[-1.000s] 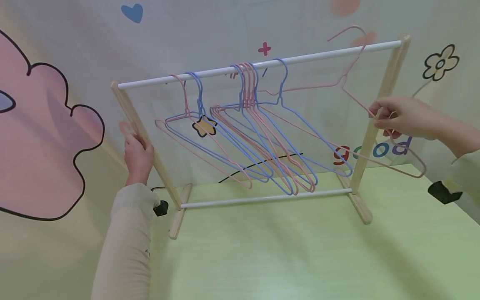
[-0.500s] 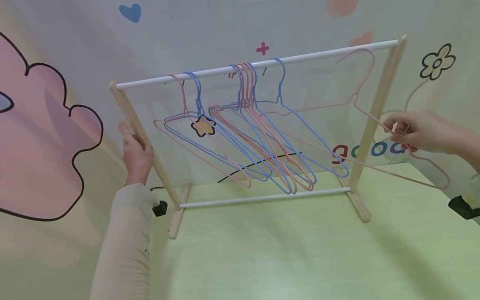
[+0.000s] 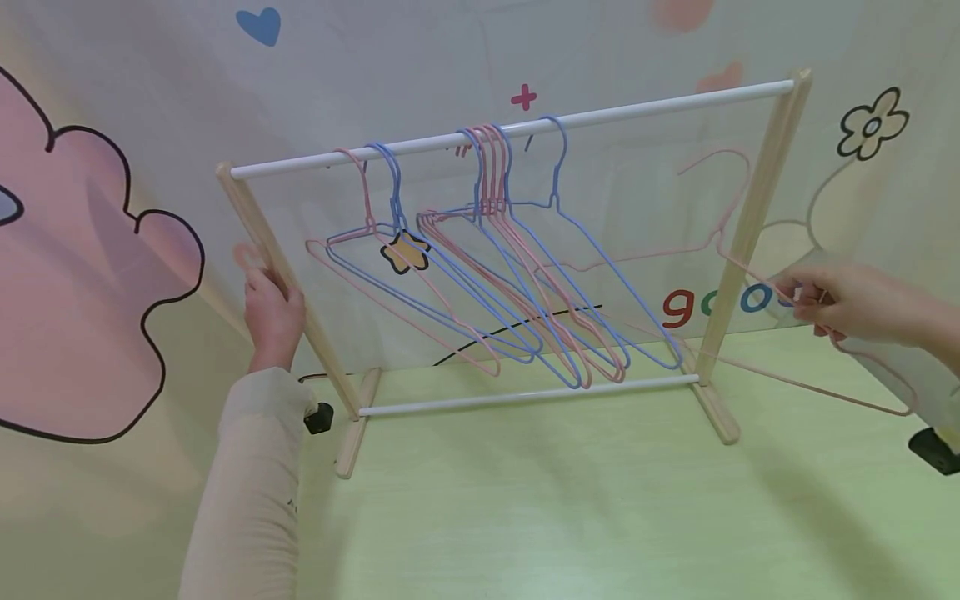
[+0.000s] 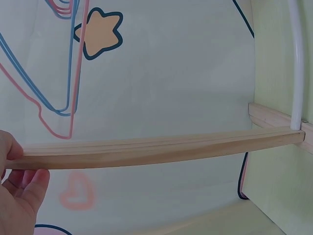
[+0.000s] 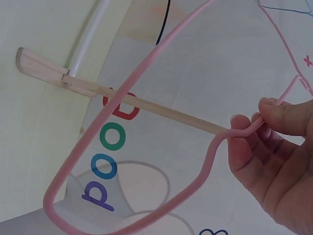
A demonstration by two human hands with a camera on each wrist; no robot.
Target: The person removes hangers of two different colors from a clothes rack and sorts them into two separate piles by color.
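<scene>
In the head view my left hand (image 3: 274,321) grips the left wooden post (image 3: 258,229) of a hanger rack. The left wrist view shows thumb and fingers on either side of that post (image 4: 146,154). Off to the right, my right hand (image 3: 862,304) pinches a pink wire hanger (image 3: 810,387) by its shoulder. Its hook is off the white top rail (image 3: 675,104) and lower than it, near the right post (image 3: 757,208). The far end of this hanger overlaps a blue hanger (image 3: 618,267). In the right wrist view the fingertips hold the pink wire (image 5: 115,103).
Several pink hangers (image 3: 491,167) and blue hangers (image 3: 396,179) hang from the rail. A white lower bar (image 3: 525,399) joins the wooden feet (image 3: 718,412) on the light green tabletop (image 3: 540,517). Behind stands a wall covering with printed letters and drawings.
My right hand has moved down and slightly right with the pink hanger, bringing its hook from above the rail to below it. My left hand stays on the post.
</scene>
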